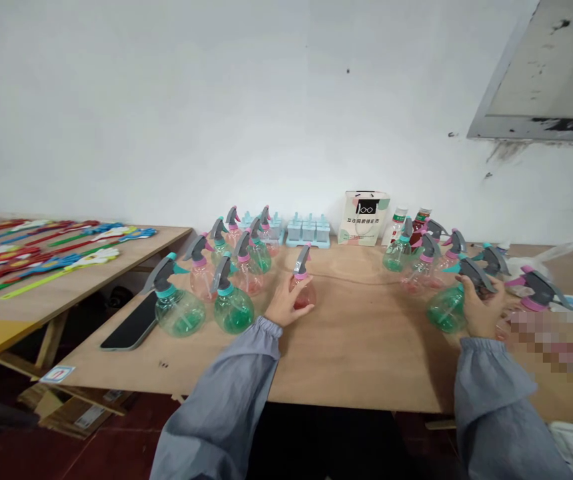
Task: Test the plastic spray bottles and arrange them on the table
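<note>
My left hand (287,301) is wrapped round a pink spray bottle (304,292) with a grey and pink trigger head, upright at the middle of the table. At the right, my right hand (484,308) has its fingers closed at the grey head of a green spray bottle (447,308) with a teal collar. Several green and pink spray bottles (234,308) stand in a group left of my left hand. More stand around my right hand, among them a pink-collared one (539,292) close beside it.
A black phone (131,323) lies at the table's left edge. Light-blue moulds (308,232), a paper bag (364,219) and two labelled bottles (396,225) stand along the wall. Colourful long sticks (66,263) cover a second table at left. Clear plastic (541,260) lies at right.
</note>
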Motion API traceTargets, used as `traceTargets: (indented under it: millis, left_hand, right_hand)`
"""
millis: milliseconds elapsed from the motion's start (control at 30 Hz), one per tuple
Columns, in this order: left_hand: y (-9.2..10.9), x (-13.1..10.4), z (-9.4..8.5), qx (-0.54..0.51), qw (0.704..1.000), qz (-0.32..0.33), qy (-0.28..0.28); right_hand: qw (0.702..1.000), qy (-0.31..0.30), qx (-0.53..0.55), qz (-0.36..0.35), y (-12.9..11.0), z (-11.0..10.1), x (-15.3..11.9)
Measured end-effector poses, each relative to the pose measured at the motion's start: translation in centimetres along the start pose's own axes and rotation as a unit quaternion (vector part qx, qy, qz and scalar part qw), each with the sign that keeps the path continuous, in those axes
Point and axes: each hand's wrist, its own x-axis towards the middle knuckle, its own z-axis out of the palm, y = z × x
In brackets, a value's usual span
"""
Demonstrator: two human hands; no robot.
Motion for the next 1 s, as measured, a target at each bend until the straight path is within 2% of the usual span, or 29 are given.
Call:
traceTargets:
  millis: [200,333,433,500,533,567,600,667,733,800,867,1000]
  left_hand:
    - [0.0,-0.1,0.1,-0.003,1.000,-0.010,-0.008]
    - [-0.3,-0.1,0.2,0.004,1.000,-0.010,-0.010]
    - [-0.3,-0.1,0.2,-0.001,1.000,-0.012,-0.010]
    - [0.1,-0.1,0.2,-0.009,1.000,-0.004,-0.016]
    - [0.4,-0.2,0.2,-0.014,1.000,0.003,-0.020]
    - [0.9,-0.2,0.3,-0.017,0.999,0.011,-0.025]
    - [1.4,-0.2,0.3,-0.018,0.999,0.019,-0.031]
    - [2.6,-0.2,0.6,-0.017,0.998,0.037,-0.046]
    - [3.6,-0.2,0.9,-0.014,0.996,0.062,-0.060]
    - [4.3,-0.2,1.2,-0.013,0.993,0.096,-0.068]
    - [4.6,-0.2,1.5,-0.013,0.990,0.123,-0.071]
    - [4.5,-0.3,1.7,0.007,0.989,0.124,-0.084]
  right_hand:
    - [0.999,-0.039,-0.022,-0.030,0.8,0.8,0.3]
    - [0.992,-0.046,-0.028,-0.114,0.4,0.4,0.0]
    - [0.970,0.025,-0.023,-0.239,-1.1,0.0,-1.2]
    - [0.949,0.081,-0.008,-0.305,-3.0,0.3,-2.9]
    - [0.945,0.073,-0.003,-0.320,-4.1,0.8,-4.1]
    - [0.944,0.051,0.014,-0.327,-5.3,1.4,-5.5]
    - [0.949,-0.020,0.017,-0.315,-6.6,2.3,-7.1]
    - [0.940,-0.222,-0.002,-0.258,-8.8,4.5,-10.5]
    - [0.908,-0.380,0.005,-0.174,-10.5,7.2,-14.0]
    - [0.875,-0.474,0.033,-0.094,-11.3,9.8,-16.9]
    - [0.865,-0.496,0.063,-0.040,-11.6,12.1,-18.8]
    - [0.885,-0.448,0.122,0.033,-11.7,14.7,-19.6]
